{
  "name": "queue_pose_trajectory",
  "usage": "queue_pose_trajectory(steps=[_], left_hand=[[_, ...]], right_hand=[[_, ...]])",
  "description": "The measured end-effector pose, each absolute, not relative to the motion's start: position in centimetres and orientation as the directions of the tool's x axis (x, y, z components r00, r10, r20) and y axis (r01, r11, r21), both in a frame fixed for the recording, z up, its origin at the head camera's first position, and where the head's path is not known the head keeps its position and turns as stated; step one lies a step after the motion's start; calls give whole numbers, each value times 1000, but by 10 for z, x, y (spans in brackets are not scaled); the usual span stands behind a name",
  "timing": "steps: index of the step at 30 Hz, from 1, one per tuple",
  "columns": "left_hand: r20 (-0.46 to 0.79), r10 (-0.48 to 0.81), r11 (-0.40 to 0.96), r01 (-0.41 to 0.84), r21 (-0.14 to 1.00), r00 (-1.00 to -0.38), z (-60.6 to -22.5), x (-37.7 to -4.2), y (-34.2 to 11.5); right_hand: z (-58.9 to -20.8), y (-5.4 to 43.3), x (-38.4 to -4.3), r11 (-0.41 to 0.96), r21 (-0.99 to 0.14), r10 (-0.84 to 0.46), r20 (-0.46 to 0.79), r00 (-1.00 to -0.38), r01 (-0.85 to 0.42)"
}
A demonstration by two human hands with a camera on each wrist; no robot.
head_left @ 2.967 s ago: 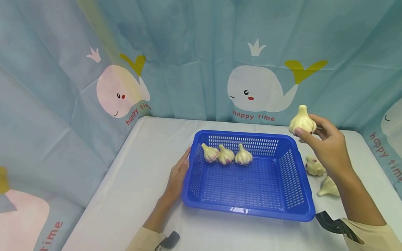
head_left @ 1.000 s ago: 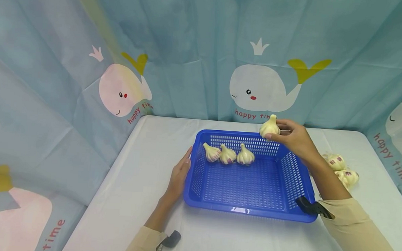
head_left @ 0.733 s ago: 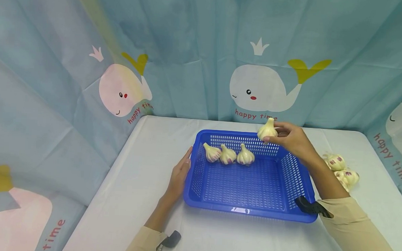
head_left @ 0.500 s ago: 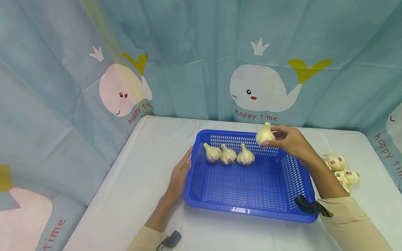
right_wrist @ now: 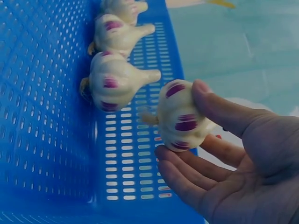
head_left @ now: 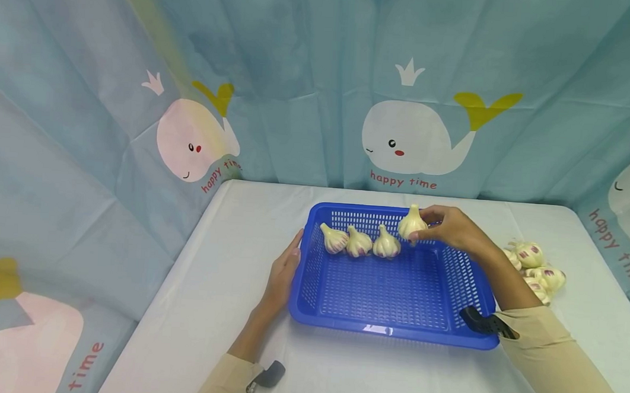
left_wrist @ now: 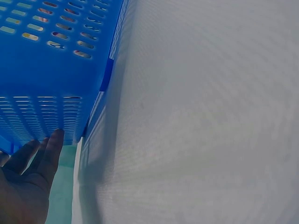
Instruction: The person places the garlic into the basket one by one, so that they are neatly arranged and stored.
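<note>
My right hand (head_left: 452, 228) pinches a white garlic bulb (head_left: 411, 225) between thumb and fingers, stem up, inside the back wall of the blue plastic basket (head_left: 335, 324). In the right wrist view, the held bulb (right_wrist: 184, 119) shows purple patches and a root tuft. To its left, three garlic bulbs stand in a row along the back wall: a leftmost bulb (head_left: 335, 241), a middle bulb (head_left: 359, 244) and a nearer bulb (head_left: 386, 245). My left hand (head_left: 280, 275) lies with extended fingers against the basket's left side; its fingers (left_wrist: 52, 151) touch the slotted wall.
Several more garlic bulbs (head_left: 546, 278) lie in a heap on the white tabletop (head_left: 209, 286) right of the basket, partly hidden by my right forearm. A blue whale-print curtain (head_left: 297, 130) rises behind and beside the table.
My right hand has carried the garlic bulb left from beyond the basket's back right corner, then lowered it inside the back wall. The left hand stays at the basket's side.
</note>
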State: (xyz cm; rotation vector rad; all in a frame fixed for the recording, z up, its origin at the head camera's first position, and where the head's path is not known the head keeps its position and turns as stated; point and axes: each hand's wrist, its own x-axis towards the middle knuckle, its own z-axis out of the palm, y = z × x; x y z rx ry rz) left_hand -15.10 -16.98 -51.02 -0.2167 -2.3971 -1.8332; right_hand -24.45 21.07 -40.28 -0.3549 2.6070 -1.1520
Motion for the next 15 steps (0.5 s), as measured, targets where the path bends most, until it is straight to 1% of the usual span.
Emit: queue_pose_trajectory(steps=[5, 15], left_hand=[[169, 47, 264, 175, 948, -984, -509, -150, -169], [161, 45, 268, 168, 949, -986, -507, -150, -169]], right_hand=[[-405, 210, -245, 670, -733, -331, -156, -931, -115], [-408, 209, -244, 721, -689, -307, -221, -926, -74]])
